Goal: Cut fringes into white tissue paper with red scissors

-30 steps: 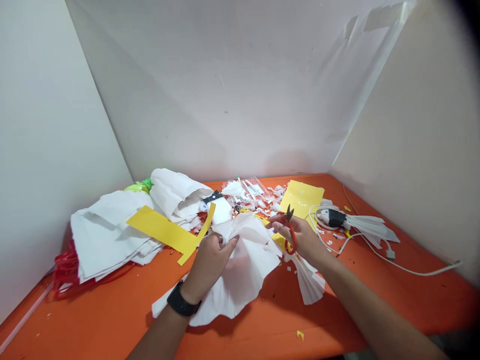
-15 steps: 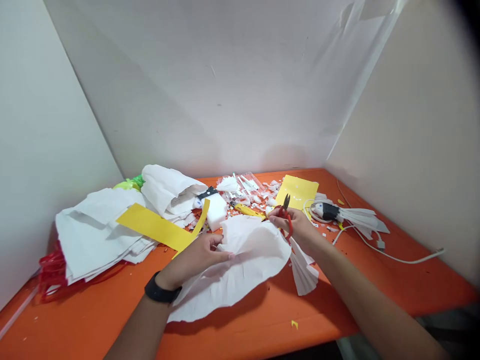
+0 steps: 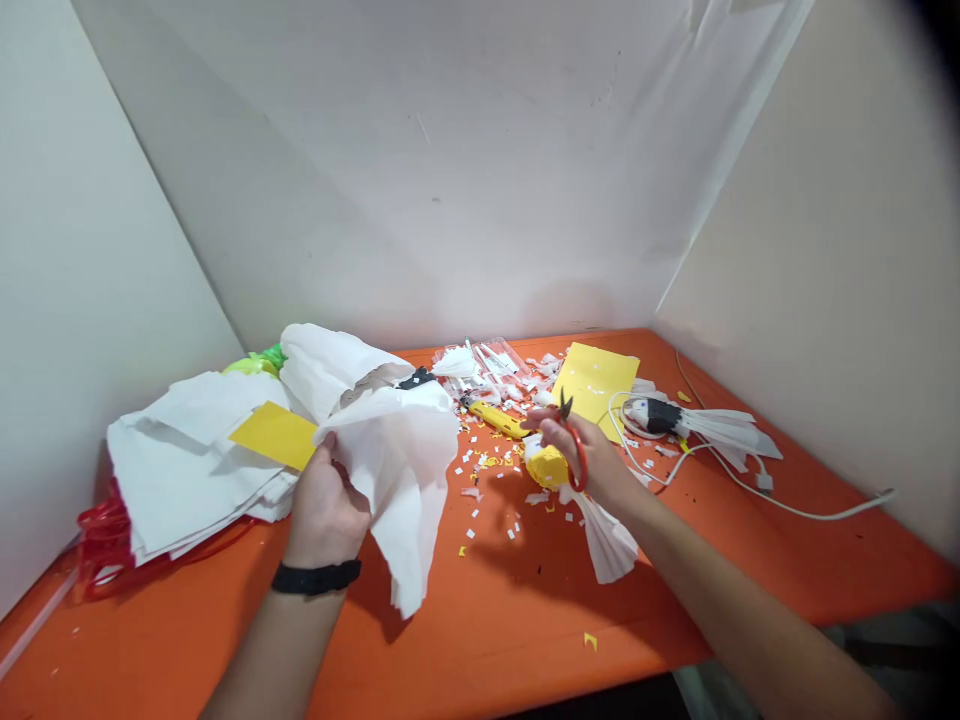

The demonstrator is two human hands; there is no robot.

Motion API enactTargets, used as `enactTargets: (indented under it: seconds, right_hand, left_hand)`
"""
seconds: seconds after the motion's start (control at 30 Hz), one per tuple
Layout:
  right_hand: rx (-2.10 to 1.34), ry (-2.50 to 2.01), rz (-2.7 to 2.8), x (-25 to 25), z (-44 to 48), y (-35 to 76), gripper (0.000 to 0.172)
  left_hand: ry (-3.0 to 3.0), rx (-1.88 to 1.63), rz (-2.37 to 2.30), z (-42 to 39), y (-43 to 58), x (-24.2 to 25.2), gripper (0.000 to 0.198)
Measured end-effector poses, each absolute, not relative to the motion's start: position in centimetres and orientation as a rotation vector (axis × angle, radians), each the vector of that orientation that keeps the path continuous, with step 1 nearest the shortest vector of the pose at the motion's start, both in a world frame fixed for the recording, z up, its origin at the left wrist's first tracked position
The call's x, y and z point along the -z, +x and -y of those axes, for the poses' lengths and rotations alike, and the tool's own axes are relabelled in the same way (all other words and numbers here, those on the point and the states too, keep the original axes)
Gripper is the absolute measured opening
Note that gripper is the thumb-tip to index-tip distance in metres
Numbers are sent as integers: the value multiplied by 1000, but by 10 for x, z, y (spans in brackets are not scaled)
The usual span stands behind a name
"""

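Note:
My left hand [image 3: 324, 510], with a black band on the wrist, is closed on a large white tissue sheet [image 3: 401, 470] and holds it up off the orange table [image 3: 487, 620], over the left side. My right hand [image 3: 581, 455] grips red-handled scissors [image 3: 574, 445], blades pointing up and away. Just below that hand lie a yellow crumpled piece [image 3: 546, 466] and a pleated white paper fan [image 3: 606, 540]. Small white and yellow snippets [image 3: 487, 480] dot the table between my hands.
A stack of white sheets [image 3: 187, 460] with a yellow strip [image 3: 274, 435] lies at the left, over red plastic [image 3: 101, 530]. A yellow sheet [image 3: 596, 380], a yellow cutter [image 3: 495, 418], a white cable [image 3: 750, 485] and a black-topped paper figure [image 3: 690, 425] lie at the back right. White walls enclose three sides.
My left hand has lifted the white sheet off the table and swung it left, uncovering snippets and the yellow piece. My right hand has stayed nearly in place with the scissors.

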State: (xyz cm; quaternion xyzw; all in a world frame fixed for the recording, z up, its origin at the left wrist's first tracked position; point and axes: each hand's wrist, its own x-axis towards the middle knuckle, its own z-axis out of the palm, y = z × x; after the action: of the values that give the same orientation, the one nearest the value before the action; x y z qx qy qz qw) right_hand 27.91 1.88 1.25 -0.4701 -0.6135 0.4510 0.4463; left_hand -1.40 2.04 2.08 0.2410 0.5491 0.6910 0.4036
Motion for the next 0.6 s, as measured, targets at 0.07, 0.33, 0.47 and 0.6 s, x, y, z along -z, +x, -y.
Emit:
enactTargets:
  seconds: [0.07, 0.33, 0.47, 0.6]
  right_hand:
    - [-1234, -1182, 1583, -9, -11, 268, 50]
    - [-1400, -1055, 1537, 13, 5, 222, 35]
    - [-1623, -913, 1364, 14, -3, 223, 22]
    - [-1694, -940, 1203, 9, -13, 241, 27]
  left_hand:
    - [523, -1709, -1322, -16, -10, -29, 33]
    - [448, -1586, -1028, 33, 27, -50, 24]
    - [549, -1662, -999, 29, 23, -43, 28]
    - [341, -1755, -1224, -1, -1, -36, 19]
